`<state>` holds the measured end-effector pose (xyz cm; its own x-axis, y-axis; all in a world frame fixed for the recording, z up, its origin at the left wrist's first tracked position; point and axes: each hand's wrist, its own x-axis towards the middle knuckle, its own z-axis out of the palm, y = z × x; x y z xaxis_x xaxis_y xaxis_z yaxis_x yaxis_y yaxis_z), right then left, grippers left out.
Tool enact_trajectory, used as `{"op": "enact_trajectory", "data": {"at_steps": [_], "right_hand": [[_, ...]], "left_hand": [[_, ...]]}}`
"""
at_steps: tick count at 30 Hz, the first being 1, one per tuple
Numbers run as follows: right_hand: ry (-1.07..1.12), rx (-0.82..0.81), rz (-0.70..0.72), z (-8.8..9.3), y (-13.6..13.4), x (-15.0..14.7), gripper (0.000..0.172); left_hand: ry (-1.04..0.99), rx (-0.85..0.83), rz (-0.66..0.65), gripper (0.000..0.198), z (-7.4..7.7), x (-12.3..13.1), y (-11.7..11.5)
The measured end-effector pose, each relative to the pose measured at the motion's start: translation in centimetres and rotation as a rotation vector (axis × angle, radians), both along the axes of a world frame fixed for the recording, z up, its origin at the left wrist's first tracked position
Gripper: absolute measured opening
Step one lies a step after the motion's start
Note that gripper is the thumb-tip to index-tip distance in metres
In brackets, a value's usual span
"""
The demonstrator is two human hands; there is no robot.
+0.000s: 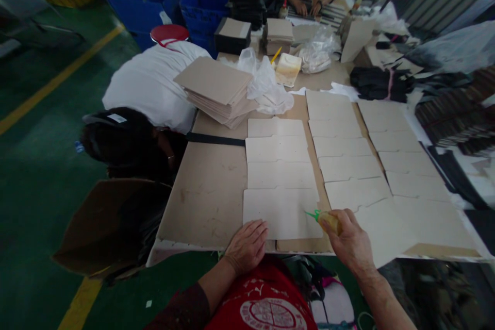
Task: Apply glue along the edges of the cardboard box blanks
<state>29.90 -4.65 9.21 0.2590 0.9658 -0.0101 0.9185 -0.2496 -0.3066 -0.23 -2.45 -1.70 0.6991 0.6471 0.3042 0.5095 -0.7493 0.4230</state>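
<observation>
My right hand [351, 240] is wrapped round a small squeeze bottle [331, 223] with yellowish contents. Its green nozzle points left, over the right part of the nearest grey cardboard sheet [280, 214]. Whether the tip touches the sheet I cannot tell. My left hand [249, 245] lies flat, fingers stretched out, at that sheet's lower left corner by the table's front edge. Beyond this sheet, several similar sheets [280, 174] overlap in a column. Two more columns of overlapping sheets [344, 152] lie to the right.
A stack of cardboard sheets [216, 82] stands at the table's back left, beside crumpled clear plastic [263, 80]. A black strip [216, 138] lies across the left side. One person bends down beside an open carton [96, 227] at left; another person's hands [309, 7] work at the far end.
</observation>
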Motion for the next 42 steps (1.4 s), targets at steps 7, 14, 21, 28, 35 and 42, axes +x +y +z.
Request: {"op": "enact_trajectory", "data": {"at_steps": [7, 14, 21, 28, 35, 42], "right_hand": [[0.106, 0.011, 0.025, -0.1, -0.1, -0.6, 0.029], [0.067, 0.034, 0.012, -0.7, 0.6, -0.8, 0.030], [0.021, 0.047, -0.015, -0.6, 0.9, -0.1, 0.030], [0.067, 0.036, -0.122, -0.3, 0.3, 0.4, 0.037], [0.633, 0.122, -0.527, -0.9, -0.5, -1.0, 0.053], [0.725, 0.109, -0.242, -2.0, 0.4, -7.2, 0.041]], "left_hand": [[-0.003, 0.003, 0.000, 0.038, -0.4, 0.0, -0.2], [0.004, -0.004, -0.011, 0.040, -0.8, -0.2, -0.2], [-0.009, -0.012, -0.014, 0.040, -0.8, -0.1, -0.2], [-0.034, -0.041, -0.024, 0.041, -0.8, 0.0, -0.1], [-0.037, -0.100, -0.012, 0.042, -0.2, -0.6, -0.3], [0.021, -0.173, 0.172, 0.045, 0.7, -3.2, 3.8]]}}
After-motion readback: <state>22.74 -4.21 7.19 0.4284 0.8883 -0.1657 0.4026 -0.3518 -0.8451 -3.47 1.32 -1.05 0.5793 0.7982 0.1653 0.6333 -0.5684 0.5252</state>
